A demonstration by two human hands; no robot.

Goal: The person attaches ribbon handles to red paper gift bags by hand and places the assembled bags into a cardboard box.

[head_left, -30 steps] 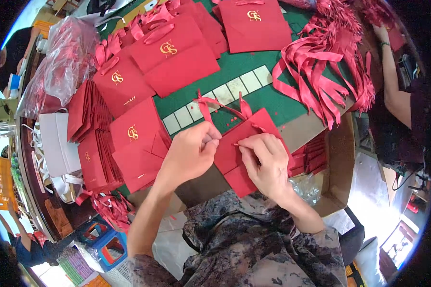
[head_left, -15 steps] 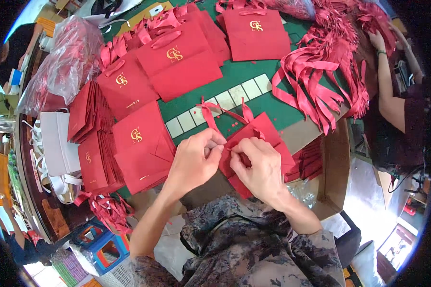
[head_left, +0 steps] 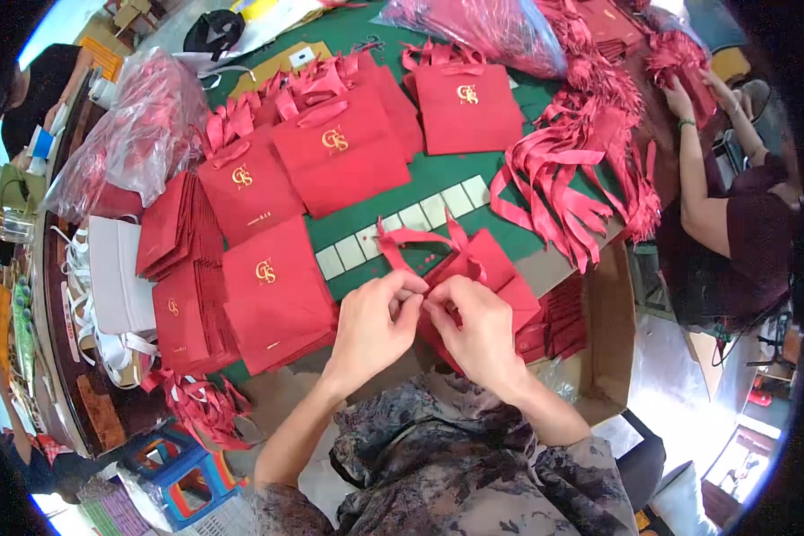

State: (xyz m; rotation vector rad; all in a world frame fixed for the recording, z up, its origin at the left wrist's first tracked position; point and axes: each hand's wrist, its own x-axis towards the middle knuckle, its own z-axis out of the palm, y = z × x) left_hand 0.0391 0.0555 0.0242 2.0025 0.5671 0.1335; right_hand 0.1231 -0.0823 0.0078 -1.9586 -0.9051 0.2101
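Observation:
A red paper bag (head_left: 500, 277) lies tilted in front of me at the table's near edge. A red ribbon (head_left: 411, 235) arches up from its top, and one length runs down to my left hand (head_left: 377, 323). That hand is closed, thumb and forefinger pinched at the ribbon. My right hand (head_left: 475, 332) is closed over the bag's near left side, its thumb and forefinger pinched close to the left fingertips. What lies between the right fingertips is too small to make out.
Stacked red bags (head_left: 272, 286) stand left on the green table (head_left: 366, 192), beside a strip of pale squares (head_left: 353, 252). Loose ribbons (head_left: 563, 170) hang at right above a cardboard box (head_left: 612, 330) holding more bags. Another person's arm (head_left: 695, 183) is at far right.
My hands have come closer together, fingertips now nearly meeting at the bag. The view has shifted, so the table sits lower in the picture. The person at right has moved their hands.

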